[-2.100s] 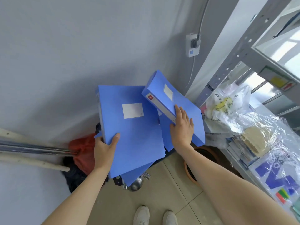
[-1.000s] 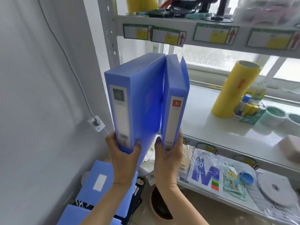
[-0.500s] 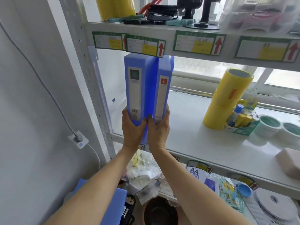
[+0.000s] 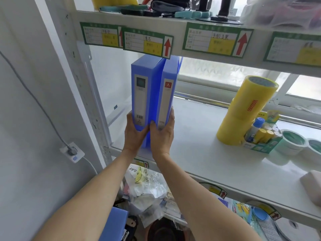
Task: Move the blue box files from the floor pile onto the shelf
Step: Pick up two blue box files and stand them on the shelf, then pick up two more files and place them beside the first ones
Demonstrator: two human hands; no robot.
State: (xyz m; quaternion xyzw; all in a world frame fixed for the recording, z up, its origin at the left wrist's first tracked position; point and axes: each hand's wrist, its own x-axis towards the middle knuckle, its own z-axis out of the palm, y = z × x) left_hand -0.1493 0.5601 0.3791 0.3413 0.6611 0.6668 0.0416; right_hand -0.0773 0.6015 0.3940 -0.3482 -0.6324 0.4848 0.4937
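Note:
Two blue box files stand upright side by side, spines toward me, at the left end of the white shelf. My left hand grips the bottom of the wider blue box file. My right hand grips the bottom of the narrower blue box file next to it. Their lower ends sit at the shelf's front edge; whether they rest on the shelf surface is hidden by my hands. Another blue box file lies on the floor below.
Tall yellow tape rolls, a box of glue sticks and green-rimmed tape rolls stand on the same shelf to the right. The upper shelf edge with labels sits just above the files. A grey upright post and a wall socket are at left.
I lifted both files from the floor pile, turned them upright and brought them together. Over the last half second they moved slightly deeper into the shelf opening.

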